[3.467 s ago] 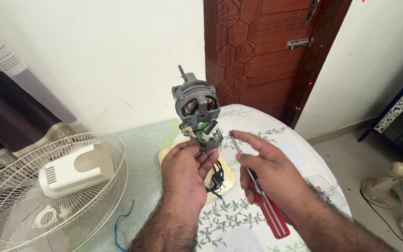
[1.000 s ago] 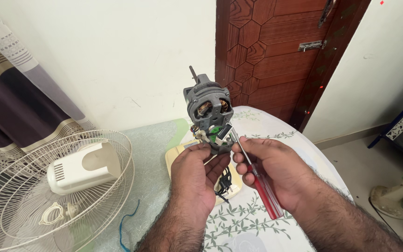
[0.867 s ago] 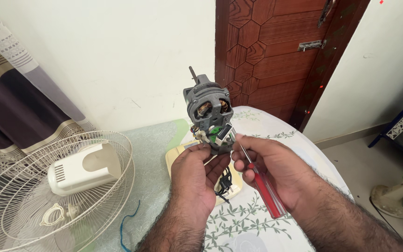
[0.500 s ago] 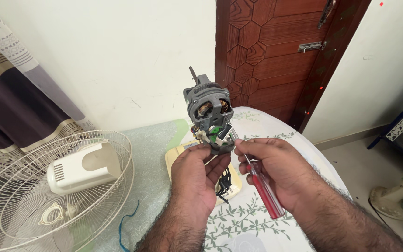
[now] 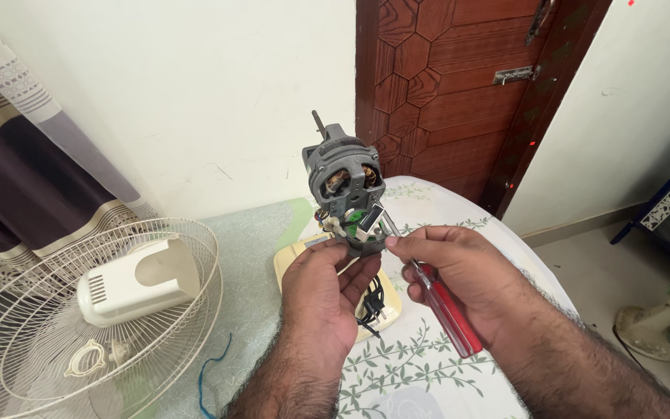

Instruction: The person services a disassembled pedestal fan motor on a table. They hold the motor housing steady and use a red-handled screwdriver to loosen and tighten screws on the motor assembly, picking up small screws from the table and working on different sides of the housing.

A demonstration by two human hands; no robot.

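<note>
Since the earliest frame my view has shifted a little and my right hand (image 5: 459,268) has closed in: the screwdriver (image 5: 428,291), then held clear to the right of the fan motor (image 5: 345,190), now has its shaft laid up against the motor's lower front. Over the last second almost nothing else has changed; both hands stay where they were.

My left hand (image 5: 327,299) is wrapped around the base of the grey motor, fingers curled shut on it, holding it upright above the table (image 5: 459,388), in front of the white wall. My right hand pinches the metal shaft of the screwdriver between thumb and fingers, the red handle trailing down across the palm. The tip sits by the small green part and the white connector at the motor's bottom edge; whether it is seated in a screw I cannot tell.

I judge the step in hand to be working at a fastening or terminal low on the motor. The next move calls for a steady left grip and a tip set square before any turn.

To the left lie the wire fan guard (image 5: 63,310) with a white housing (image 5: 137,279) inside it; a cream base with a black cord (image 5: 370,302) lies under my hands.
</note>
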